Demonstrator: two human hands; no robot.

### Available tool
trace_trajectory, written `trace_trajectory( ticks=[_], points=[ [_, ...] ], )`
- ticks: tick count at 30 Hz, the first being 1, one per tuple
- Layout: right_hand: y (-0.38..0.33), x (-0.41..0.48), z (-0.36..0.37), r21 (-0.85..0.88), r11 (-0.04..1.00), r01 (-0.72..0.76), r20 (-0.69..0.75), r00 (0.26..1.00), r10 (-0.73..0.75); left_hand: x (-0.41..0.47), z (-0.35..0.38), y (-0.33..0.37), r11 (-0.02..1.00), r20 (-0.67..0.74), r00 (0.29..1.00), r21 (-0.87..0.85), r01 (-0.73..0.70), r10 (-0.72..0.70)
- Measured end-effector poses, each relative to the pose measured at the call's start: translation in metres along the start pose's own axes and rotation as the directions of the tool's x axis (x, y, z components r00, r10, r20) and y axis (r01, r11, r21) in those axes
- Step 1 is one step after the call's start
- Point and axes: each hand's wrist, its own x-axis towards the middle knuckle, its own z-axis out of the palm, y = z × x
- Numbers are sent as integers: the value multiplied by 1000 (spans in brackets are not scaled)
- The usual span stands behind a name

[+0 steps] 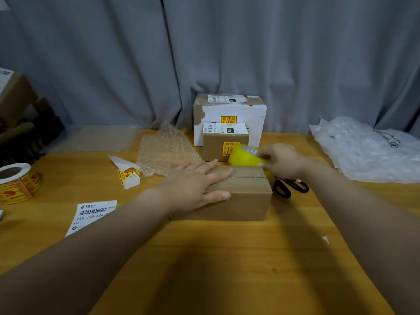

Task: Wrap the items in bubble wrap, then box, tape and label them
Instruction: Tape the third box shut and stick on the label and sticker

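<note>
A small brown cardboard box (245, 196) sits in the middle of the wooden table (227, 258), flaps folded down with a seam across its top. My left hand (195, 185) presses flat on the box's left half, fingers straight. My right hand (281, 160) grips a yellow tape roll (244, 156) at the box's far right top corner. A shipping label (93, 213) lies on the table to the left. A roll of red-and-yellow fragile stickers (17, 183) stands at the far left edge.
Two labelled boxes, a small brown one (223, 142) in front of a larger white one (229, 112), stand behind. Crumpled bubble wrap (163, 148) lies to their left, black scissors (288, 186) right of the box, and a plastic bag (368, 148) at far right. Peeled sticker backing (127, 173) lies nearby.
</note>
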Motion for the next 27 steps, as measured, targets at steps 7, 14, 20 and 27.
trace_trajectory(
  ticks=[7,14,20,27],
  points=[
    [-30,-21,-43,988,95,120,-146,925,352,4,-4,3,978,-51,998,-205,29,-40],
    [-90,-37,-24,877,-466,117,33,953,301,5,-13,13,418,-281,891,-901,-117,-357],
    [-104,-41,1,892,-418,174,-11,931,364,-3,-31,14,180,-86,873,-984,3,-481],
    [-109,-47,3,877,-438,199,-30,931,363,-1,-30,24,-237,106,902,-972,5,-419]
  ],
)
